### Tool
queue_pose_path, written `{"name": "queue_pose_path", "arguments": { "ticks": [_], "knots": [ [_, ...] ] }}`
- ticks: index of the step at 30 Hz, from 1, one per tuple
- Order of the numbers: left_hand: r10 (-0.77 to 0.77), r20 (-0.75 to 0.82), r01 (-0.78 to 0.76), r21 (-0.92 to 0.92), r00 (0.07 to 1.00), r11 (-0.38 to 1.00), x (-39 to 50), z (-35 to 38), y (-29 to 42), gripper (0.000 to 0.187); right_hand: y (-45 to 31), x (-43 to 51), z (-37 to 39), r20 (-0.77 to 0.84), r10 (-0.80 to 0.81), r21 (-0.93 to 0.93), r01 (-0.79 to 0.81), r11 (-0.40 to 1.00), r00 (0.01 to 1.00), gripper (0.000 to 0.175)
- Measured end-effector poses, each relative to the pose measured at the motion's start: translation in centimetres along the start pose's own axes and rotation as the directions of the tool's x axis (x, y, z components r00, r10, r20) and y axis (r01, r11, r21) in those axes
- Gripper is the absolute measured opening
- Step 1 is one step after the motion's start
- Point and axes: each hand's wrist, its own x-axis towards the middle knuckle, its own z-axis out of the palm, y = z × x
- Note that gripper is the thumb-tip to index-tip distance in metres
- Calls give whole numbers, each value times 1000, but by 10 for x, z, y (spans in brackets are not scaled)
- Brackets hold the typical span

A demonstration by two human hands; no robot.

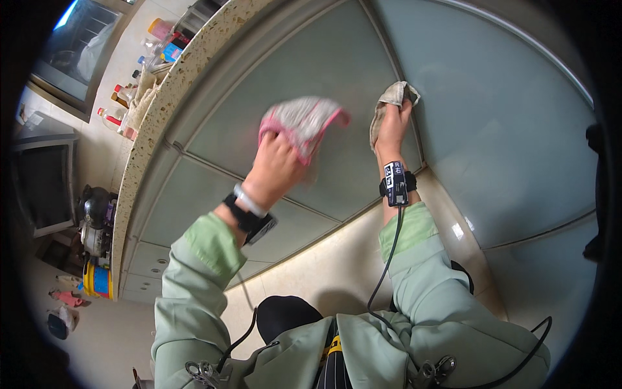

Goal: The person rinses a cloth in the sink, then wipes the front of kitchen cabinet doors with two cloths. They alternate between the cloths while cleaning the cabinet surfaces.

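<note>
My left hand (276, 170) grips a white cloth with a pink border (303, 119), which is blurred. It is in front of a grey-green cabinet door (335, 63); whether the cloth touches the panel I cannot tell. Farther right, my right hand (392, 127) is closed around a greyish-beige rag (381, 114). That rag is by the metal frame strip (381, 36) in the corner where two runs of cabinet panels meet. The fingertips of both hands are partly hidden by the cloths.
A speckled stone countertop (138, 146) curves along the left, bearing several bottles (114, 116), a kettle (95, 206) and a yellow-and-blue tub (97, 279). Tall pale-blue panels (500, 121) rise on the right. Light floor tiles (335, 257) lie below. Black cables (388, 272) run from my wrist devices.
</note>
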Motion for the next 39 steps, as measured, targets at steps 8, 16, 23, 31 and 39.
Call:
{"name": "queue_pose_path", "arguments": {
  "ticks": [8, 16, 23, 31, 39],
  "knots": [
    [3, -254, 37, 151, 967, 988, 98, 24, -8, 11, 6, 1, 2, -14, 4, 113, -2, 994, 1000, 44],
    [-178, 223, 199, -75, 958, 977, -83, 45, 34, 31, 6, 3, 0, -54, -39, -4, 39, 999, 998, 42],
    [-122, 140, 134, -82, 983, 988, -62, 51, 38, 27, -2, 0, -1, 28, 19, 161, -23, 987, 999, 43],
    [-33, -177, 22, -60, 984, 998, 67, 84, 41, 16, -4, 1, 2, 103, 51, 347, -84, 934, 993, 30],
    [-29, 229, 60, -130, 973, 990, -86, 85, 69, 21, -3, 0, 3, 13, 19, 238, -22, 971, 1000, 39]
  ]
}}
